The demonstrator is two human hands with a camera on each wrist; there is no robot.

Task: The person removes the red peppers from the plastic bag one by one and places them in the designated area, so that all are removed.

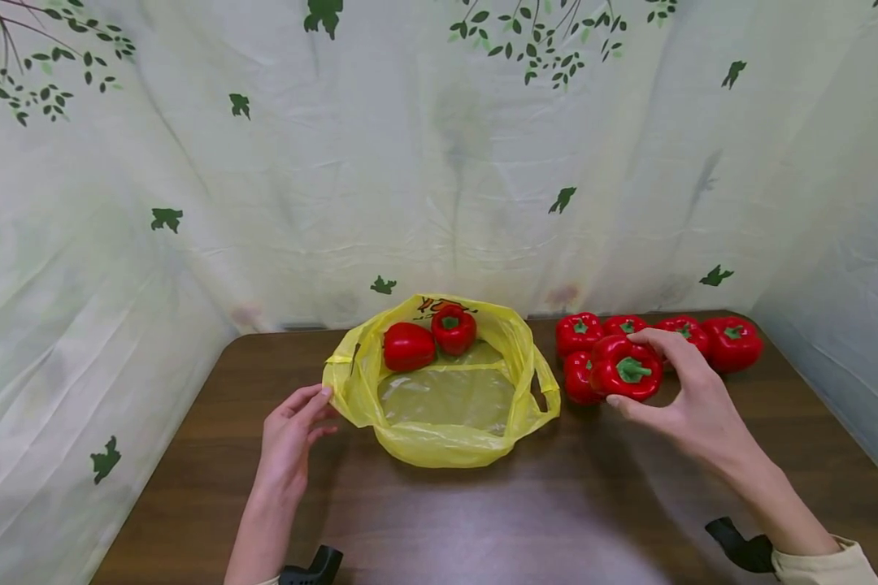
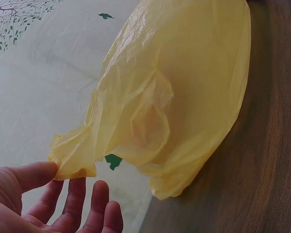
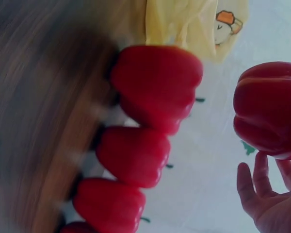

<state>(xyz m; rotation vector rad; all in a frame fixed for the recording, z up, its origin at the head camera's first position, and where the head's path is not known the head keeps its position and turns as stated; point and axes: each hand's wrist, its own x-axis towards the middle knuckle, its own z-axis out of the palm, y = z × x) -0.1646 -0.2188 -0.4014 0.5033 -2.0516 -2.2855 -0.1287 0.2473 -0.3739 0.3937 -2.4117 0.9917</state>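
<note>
A yellow plastic bag (image 1: 439, 447) stands with its mouth wide, and two red bell peppers (image 1: 409, 347) lie inside against its far side. My left hand (image 1: 293, 431) pinches the bag's left handle edge between thumb and index finger; the left wrist view shows the crumpled handle (image 2: 75, 153) at the fingertips. Over on the right, my right hand (image 1: 691, 398) grips a red bell pepper (image 1: 625, 370) between thumb and fingers, its green stem turned toward me. In the right wrist view that held pepper (image 3: 269, 109) is up apart from the row of others.
Several more red bell peppers (image 1: 732, 343) stand in a cluster at the back right of the brown wooden table (image 1: 556, 520). Behind the table hangs a pale curtain (image 1: 380, 187) with leaf prints.
</note>
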